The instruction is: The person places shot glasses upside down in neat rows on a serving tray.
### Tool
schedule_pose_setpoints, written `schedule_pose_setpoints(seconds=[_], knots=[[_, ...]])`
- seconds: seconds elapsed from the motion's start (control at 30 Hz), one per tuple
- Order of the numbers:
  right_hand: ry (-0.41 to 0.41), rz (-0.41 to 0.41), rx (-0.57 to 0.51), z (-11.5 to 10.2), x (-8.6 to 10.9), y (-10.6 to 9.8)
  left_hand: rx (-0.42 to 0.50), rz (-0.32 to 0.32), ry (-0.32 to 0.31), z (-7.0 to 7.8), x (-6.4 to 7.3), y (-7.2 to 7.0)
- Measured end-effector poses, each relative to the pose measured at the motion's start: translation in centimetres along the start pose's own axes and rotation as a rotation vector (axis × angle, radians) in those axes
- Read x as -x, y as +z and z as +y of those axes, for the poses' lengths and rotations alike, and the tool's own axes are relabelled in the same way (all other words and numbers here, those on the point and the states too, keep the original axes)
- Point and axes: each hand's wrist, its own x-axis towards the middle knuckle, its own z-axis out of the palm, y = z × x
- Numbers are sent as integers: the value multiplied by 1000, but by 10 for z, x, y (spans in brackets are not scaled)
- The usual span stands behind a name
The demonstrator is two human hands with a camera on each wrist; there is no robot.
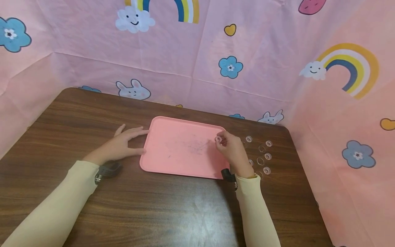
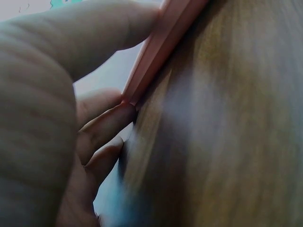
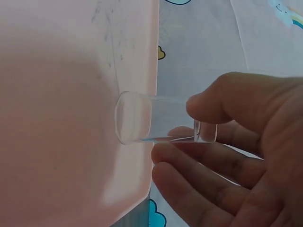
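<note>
A small clear glass (image 3: 165, 118), like a shot glass, is held between the thumb and fingers of my right hand (image 1: 233, 151). In the right wrist view its thick base lies by my fingers and its rim faces the pink tray (image 1: 172, 151), over the tray's right part. Whether the rim touches the tray I cannot tell. My left hand (image 1: 121, 142) is at the tray's left edge, thumb and fingers spread. The left wrist view shows its fingertips against the tray's rim (image 2: 158, 52).
Several similar clear glasses stand on the wooden table (image 1: 139, 206) right of the tray, among them a near glass (image 1: 266, 170) and a far glass (image 1: 269, 143). A patterned pink cloth (image 1: 172, 51) hangs behind the table and on its right side.
</note>
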Motion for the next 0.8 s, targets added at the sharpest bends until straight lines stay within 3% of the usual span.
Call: schedule_pose_setpoints(seconds=[0.57, 0.67, 0.8], knots=[[63, -73, 7, 2, 0, 4, -16, -4, 17, 0, 1, 0], [78, -70, 0, 6, 1, -6, -6, -6, 20, 0, 1, -1], [141, 24, 62, 19, 5, -29, 5, -8, 25, 1, 2, -1]])
